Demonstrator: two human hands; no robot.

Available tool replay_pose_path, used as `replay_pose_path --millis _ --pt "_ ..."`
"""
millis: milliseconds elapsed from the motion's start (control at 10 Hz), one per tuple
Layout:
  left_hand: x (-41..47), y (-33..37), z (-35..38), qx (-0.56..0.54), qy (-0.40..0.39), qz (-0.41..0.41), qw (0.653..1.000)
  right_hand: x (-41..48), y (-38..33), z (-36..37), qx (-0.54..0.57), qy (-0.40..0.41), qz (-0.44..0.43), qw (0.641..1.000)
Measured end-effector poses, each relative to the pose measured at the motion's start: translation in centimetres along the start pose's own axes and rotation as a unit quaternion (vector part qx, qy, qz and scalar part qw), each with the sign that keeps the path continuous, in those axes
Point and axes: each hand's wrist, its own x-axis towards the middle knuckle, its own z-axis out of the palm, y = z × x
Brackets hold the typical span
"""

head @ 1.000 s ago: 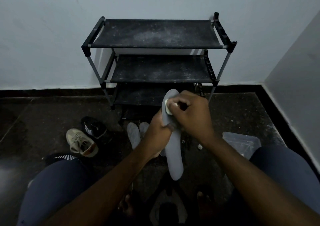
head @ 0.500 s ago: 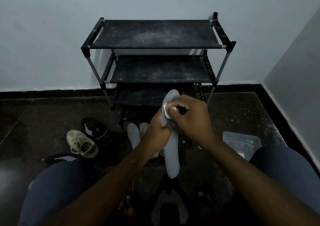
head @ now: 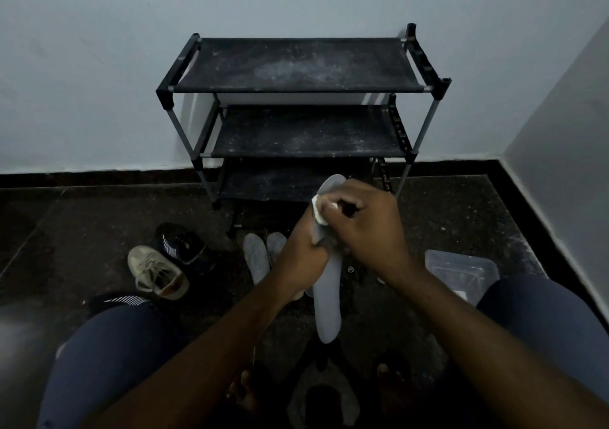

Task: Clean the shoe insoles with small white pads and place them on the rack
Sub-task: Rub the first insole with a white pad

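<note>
A long grey insole [head: 327, 303] stands nearly upright in front of me, held round its middle by my left hand [head: 303, 254]. My right hand [head: 365, 227] pinches a small white pad [head: 318, 210] against the insole's upper part, just below its rounded tip. Two more grey insoles [head: 257, 259] lie on the floor behind my left hand, partly hidden by it. The black three-shelf rack [head: 296, 66] stands against the wall beyond, and I see no insoles on its dusty shelves.
A beige sneaker [head: 156, 272] and a black sneaker [head: 181, 242] lie on the dark floor at the left. A clear plastic container [head: 461, 272] sits by my right knee. My knees frame the bottom of the view, and a wall closes off the right side.
The pad in my right hand has slid a little down the insole's upper part, then back up. The insole has tilted slightly. My left hand keeps the same grip.
</note>
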Motion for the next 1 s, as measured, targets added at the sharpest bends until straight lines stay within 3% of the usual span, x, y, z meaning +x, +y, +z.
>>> replay_pose_path --millis 100,200,300,600,700,800,900,1000 --pt "0.1 -0.9 0.1 -0.057 -0.03 -0.021 0.998 1.6 1.9 -1.4 0.003 0.062 0.043 0.997" --pt "0.0 -0.7 0.1 -0.046 -0.031 -0.019 0.998 1.6 1.8 -1.5 0.01 0.07 0.049 0.996" --pt "-0.1 -0.1 0.1 -0.01 -0.008 -0.001 1.0 -0.2 0.0 0.0 0.007 0.009 -0.006 1.0" --pt "-0.1 -0.5 -0.2 -0.01 -0.05 -0.008 0.999 1.6 1.9 -1.7 0.003 0.084 0.04 0.996" --pt "-0.1 0.0 0.0 0.015 -0.018 0.008 1.0 -0.2 -0.1 0.0 0.018 0.024 0.002 1.0" --pt "-0.2 0.1 0.1 0.006 -0.01 0.013 1.0 -0.1 -0.1 0.2 0.014 0.03 -0.001 0.999" --pt "-0.4 0.0 0.0 -0.032 -0.019 0.002 0.999 1.4 1.6 -0.8 0.013 0.095 0.043 0.994" --pt "-0.4 -0.3 0.0 -0.056 -0.024 0.009 0.998 1.1 2.1 -0.7 0.004 0.104 0.072 0.992"
